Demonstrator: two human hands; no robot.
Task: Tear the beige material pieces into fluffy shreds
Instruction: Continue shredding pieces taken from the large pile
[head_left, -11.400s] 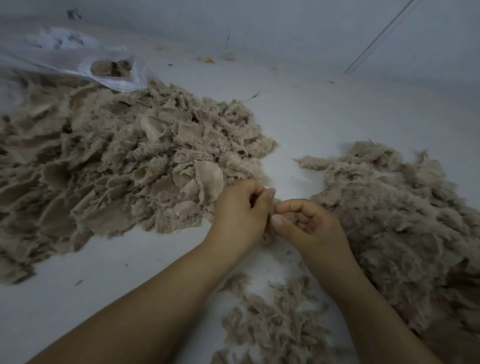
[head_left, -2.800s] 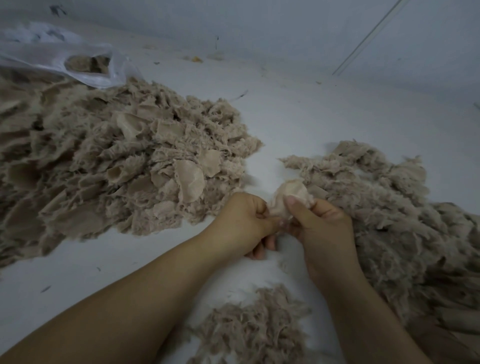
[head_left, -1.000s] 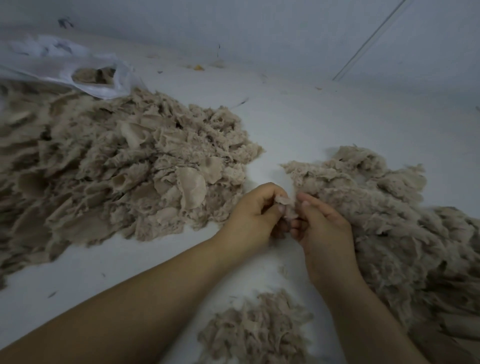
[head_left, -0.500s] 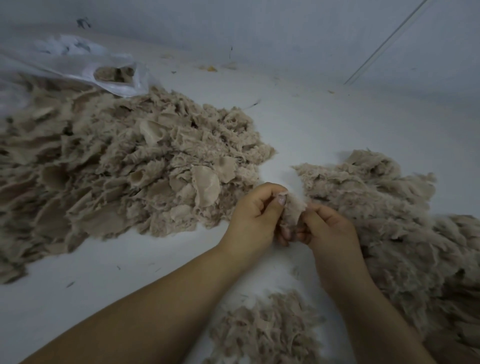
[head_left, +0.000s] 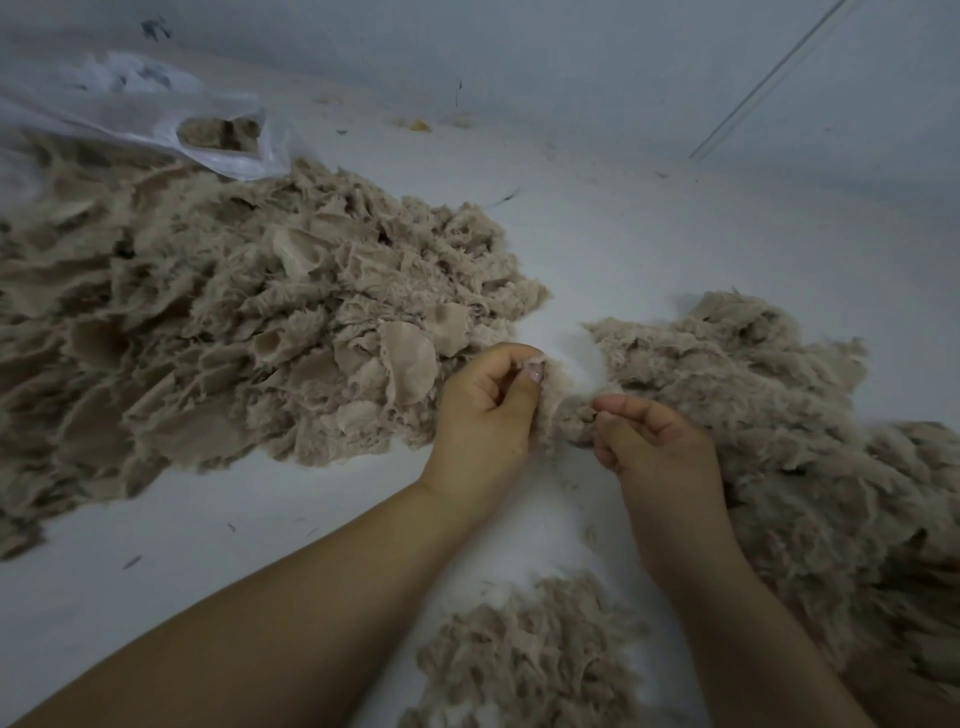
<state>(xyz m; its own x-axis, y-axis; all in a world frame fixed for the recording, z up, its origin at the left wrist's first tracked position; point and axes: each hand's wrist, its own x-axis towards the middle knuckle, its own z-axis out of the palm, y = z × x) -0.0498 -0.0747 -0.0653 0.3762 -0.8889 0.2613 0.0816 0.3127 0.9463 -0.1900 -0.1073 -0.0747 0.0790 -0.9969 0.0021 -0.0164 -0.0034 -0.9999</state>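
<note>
I pinched one beige material piece (head_left: 563, 415) between my left hand (head_left: 485, 410) and right hand (head_left: 649, 441), fingers curled on its two ends. It hung between the untorn pile (head_left: 234, 338) on my left and the fluffy shreds (head_left: 779, 415) on my right, above what looked like a white floor (head_left: 623, 234).

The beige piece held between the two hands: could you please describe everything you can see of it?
The beige piece is a small, soft wad of fuzzy, fibrous fabric with frayed edges, stretched between both hands above the white surface. The left hand pinches its upper left end and the right hand pinches its right end. It looks partly pulled apart already.
</note>
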